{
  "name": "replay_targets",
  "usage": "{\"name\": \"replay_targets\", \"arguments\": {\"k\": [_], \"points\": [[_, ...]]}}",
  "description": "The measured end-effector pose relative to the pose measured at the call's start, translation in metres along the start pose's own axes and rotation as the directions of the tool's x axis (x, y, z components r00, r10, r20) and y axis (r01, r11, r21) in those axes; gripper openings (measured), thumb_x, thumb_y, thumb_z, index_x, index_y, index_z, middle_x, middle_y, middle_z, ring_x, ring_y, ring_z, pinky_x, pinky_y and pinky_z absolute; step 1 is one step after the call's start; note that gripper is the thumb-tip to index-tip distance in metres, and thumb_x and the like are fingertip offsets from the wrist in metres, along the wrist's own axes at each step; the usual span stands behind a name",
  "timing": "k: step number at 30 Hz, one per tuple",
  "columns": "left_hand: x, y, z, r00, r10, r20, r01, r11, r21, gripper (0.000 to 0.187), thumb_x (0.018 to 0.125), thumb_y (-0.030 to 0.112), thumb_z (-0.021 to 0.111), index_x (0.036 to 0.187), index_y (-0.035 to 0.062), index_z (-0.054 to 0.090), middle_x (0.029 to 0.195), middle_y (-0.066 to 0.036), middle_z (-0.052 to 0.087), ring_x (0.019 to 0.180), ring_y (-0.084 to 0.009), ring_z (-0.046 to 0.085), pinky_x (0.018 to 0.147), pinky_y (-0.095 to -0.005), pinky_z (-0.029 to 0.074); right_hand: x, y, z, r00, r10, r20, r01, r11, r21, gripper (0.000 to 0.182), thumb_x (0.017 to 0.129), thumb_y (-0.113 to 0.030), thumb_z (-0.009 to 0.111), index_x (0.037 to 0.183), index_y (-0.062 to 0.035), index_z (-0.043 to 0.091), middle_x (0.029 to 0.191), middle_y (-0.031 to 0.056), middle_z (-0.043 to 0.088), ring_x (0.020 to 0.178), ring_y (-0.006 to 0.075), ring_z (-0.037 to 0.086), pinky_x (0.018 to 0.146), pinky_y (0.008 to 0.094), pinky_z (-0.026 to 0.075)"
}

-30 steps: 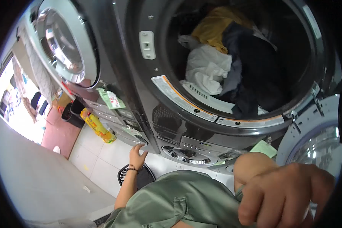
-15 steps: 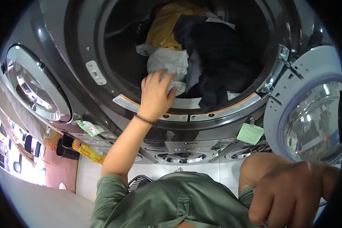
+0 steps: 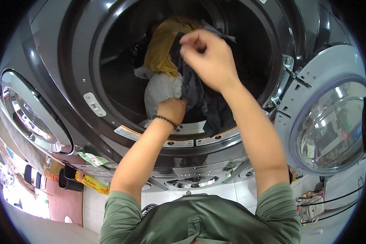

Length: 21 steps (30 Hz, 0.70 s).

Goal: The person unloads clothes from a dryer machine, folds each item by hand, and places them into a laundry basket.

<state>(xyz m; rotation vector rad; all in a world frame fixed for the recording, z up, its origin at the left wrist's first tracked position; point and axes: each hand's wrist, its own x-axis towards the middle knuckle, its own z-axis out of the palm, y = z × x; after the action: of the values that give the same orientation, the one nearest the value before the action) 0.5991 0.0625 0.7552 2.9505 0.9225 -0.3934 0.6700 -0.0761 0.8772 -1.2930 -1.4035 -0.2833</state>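
My left hand (image 3: 171, 112), a beaded bracelet at its wrist, is closed on the white cloth (image 3: 160, 91) at the front of the drum. Its fingertips are partly hidden by the fabric. Over the pile hovers my right hand (image 3: 211, 59), fingers curled with a gap to the thumb and nothing visible between them. Behind it lie a mustard-yellow garment (image 3: 164, 49) and a dark grey garment (image 3: 193, 91). Black clothing (image 3: 219, 116) spills toward the drum's lower rim, partly hidden by my right arm.
The round glass door (image 3: 329, 126) of the machine stands swung out on the right. A second machine's door (image 3: 36, 110) is at the left. Green tags (image 3: 92, 158) hang nearby. A yellow bag (image 3: 92, 184) and black bins (image 3: 67, 177) sit on the lower left.
My left hand has moved down slightly and closed on the white cloth. My right hand has come from the lower right, near the door, up into the drum opening.
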Motion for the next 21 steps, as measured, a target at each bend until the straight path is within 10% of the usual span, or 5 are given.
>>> {"name": "replay_targets", "arguments": {"k": [1,2,8,15,21], "points": [[-0.003,0.002,0.012,0.986,-0.133,-0.098,0.135,0.991,0.018,0.028,0.082,0.029,0.058,0.105,0.0130,0.055,0.102,-0.015,0.057,0.099,-0.0286,0.055,0.085,-0.0419,0.042,0.030,0.035,0.010,0.994,-0.019,-0.103,-0.010,0.962,-0.273,0.036,0.076,-0.027,0.071,0.106,-0.0085,0.063,0.103,0.0098,0.063,0.094,0.0238,0.060,0.083,0.0357,0.046],[-0.027,-0.024,0.065,0.763,0.106,-0.638,-0.031,0.991,0.128,0.010,0.078,0.019,0.059,0.078,0.0089,0.062,0.075,-0.012,0.062,0.076,-0.0333,0.061,0.068,-0.0433,0.047,0.056,0.067,0.015,0.978,-0.072,-0.198,-0.044,0.851,-0.524,0.048,0.074,-0.036,0.073,0.113,-0.0112,0.061,0.112,0.0118,0.062,0.103,0.0281,0.059,0.089,0.0410,0.045],[-0.205,-0.007,0.037,0.547,0.323,-0.773,-0.776,0.541,-0.323,0.021,0.082,0.016,0.062,0.098,0.0045,0.067,0.091,-0.013,0.067,0.089,-0.0319,0.063,0.076,-0.0412,0.049,0.083,0.216,0.019,0.697,0.649,-0.305,-0.601,0.297,-0.742,0.097,0.057,-0.058,0.078,0.136,-0.0119,0.044,0.148,0.0159,0.031,0.136,0.0300,0.031,0.106,0.0488,0.032],[-0.263,0.015,0.041,0.375,0.221,-0.900,-0.798,-0.418,-0.435,0.088,0.087,0.069,0.029,0.124,-0.0073,0.049,0.117,-0.023,0.059,0.111,-0.0349,0.056,0.094,-0.0457,0.044,0.111,0.227,0.134,0.745,0.667,-0.030,-0.542,0.578,-0.610,0.050,0.081,-0.034,0.064,0.123,-0.0080,0.057,0.128,0.0162,0.055,0.118,0.0319,0.054,0.096,0.0406,0.045],[-0.252,0.065,-0.003,0.284,0.168,-0.944,-0.512,-0.806,-0.297,0.112,0.076,0.084,0.021,0.124,-0.0149,0.045,0.119,-0.028,0.055,0.110,-0.0352,0.057,0.096,-0.0400,0.045,0.116,0.113,0.209,0.848,0.382,0.368,-0.112,0.807,-0.579,0.039,0.079,-0.028,0.065,0.114,-0.0109,0.064,0.115,0.0147,0.063,0.106,0.0300,0.061,0.090,0.0409,0.050]]}}
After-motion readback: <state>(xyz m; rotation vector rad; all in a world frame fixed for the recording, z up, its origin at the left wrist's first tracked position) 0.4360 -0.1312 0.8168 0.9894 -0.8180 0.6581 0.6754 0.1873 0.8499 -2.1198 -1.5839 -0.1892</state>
